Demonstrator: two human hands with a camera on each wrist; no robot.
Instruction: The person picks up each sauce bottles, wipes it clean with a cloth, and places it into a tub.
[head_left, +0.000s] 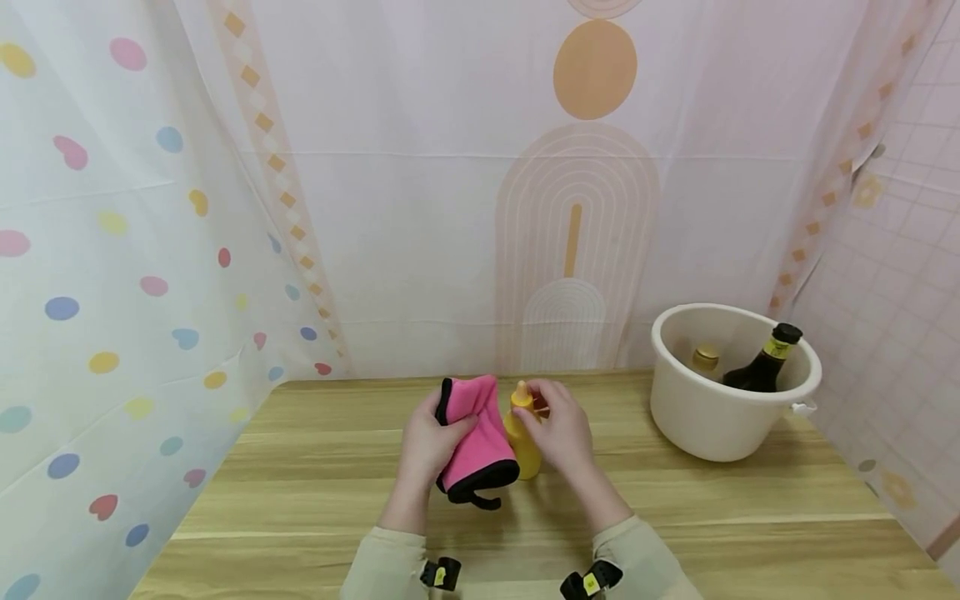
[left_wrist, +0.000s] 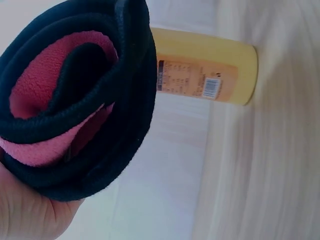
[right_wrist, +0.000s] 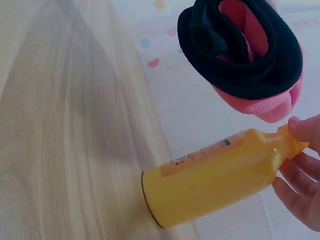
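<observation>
My left hand (head_left: 429, 443) grips a pink cloth (head_left: 482, 433) with black edging, rolled up, a short black strip hanging from its lower end. In the left wrist view, the black-edged coils of the cloth (left_wrist: 135, 90) face the camera. Just right of it, a yellow squeeze bottle (head_left: 528, 457) stands upright at the tabletop, partly behind the cloth in the head view. Thumb and fingers of my right hand (head_left: 562, 427) pinch the bottle at its pointed cap (right_wrist: 289, 142). An orange label with a barcode (left_wrist: 211, 88) shows on the bottle's side.
To the right on the wooden table (head_left: 300, 467) stands a white bucket (head_left: 720, 425). Inside it lean a dark bottle (head_left: 761, 367) with a black cap and something gold-topped (head_left: 705, 357). Patterned curtains (head_left: 420, 233) hang behind the table and at both sides.
</observation>
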